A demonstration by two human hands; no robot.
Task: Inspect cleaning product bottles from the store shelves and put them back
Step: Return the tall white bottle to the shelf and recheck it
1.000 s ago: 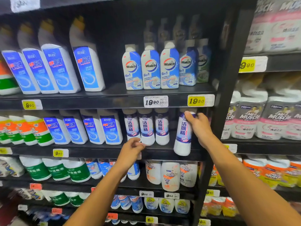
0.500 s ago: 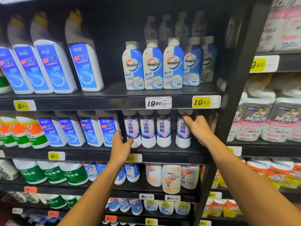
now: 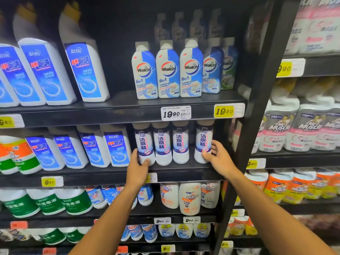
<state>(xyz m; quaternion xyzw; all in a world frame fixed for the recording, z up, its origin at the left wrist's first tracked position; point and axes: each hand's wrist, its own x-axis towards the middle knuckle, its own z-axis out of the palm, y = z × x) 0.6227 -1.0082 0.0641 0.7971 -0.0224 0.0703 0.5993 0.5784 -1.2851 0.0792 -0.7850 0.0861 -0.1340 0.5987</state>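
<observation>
Four white bottles with purple-blue labels stand upright in a row on the second black shelf (image 3: pixel 176 173) in the head view. My left hand (image 3: pixel 137 172) grips the base of the leftmost bottle (image 3: pixel 145 142), thumb on its front and fingers round its left side. With my right hand (image 3: pixel 220 161) I hold the rightmost bottle (image 3: pixel 203 138) low down, thumb on the label and fingers curled behind its right side. That bottle stands a small gap apart from the two middle bottles (image 3: pixel 170 144). All their caps are hidden under the shelf above.
Walch washing-machine cleaner bottles (image 3: pixel 167 70) line the shelf above, over price tags (image 3: pixel 175 113). Blue-labelled white bottles (image 3: pixel 116 150) crowd the left of my shelf. A black upright post (image 3: pixel 255 107) stands just right of my right hand, with Mr Muscle bottles (image 3: pixel 279 131) beyond it.
My right hand pushed the tilted rightmost bottle back upright onto the shelf and slid down to its base. My left hand rose from the shelf edge to the leftmost bottle.
</observation>
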